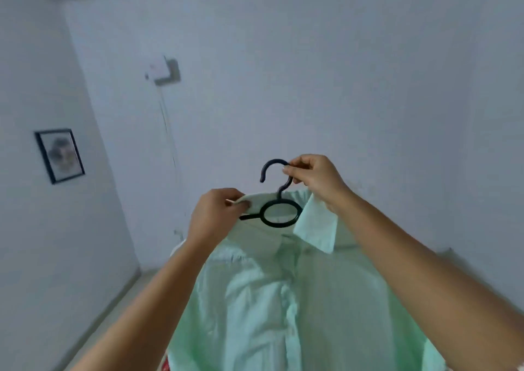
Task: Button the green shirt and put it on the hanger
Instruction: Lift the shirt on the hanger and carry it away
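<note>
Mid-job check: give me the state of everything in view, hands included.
green shirt, draped on the hanger, front looks closed, buttons too blurred to confirm.
collar, right point flipped up, left edge pinched.
hanger, inside the shirt's neck, held up in the air by its hook.
left hand, pinches the collar's left edge.
right hand, pinches the hanger's hook.
framed picture, hanging on the left wall.

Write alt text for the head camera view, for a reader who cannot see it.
A person holds up a green shirt on a black hanger: the right hand pinches the hook, the left hand grips the collar. White walls and a framed picture are behind.
</note>
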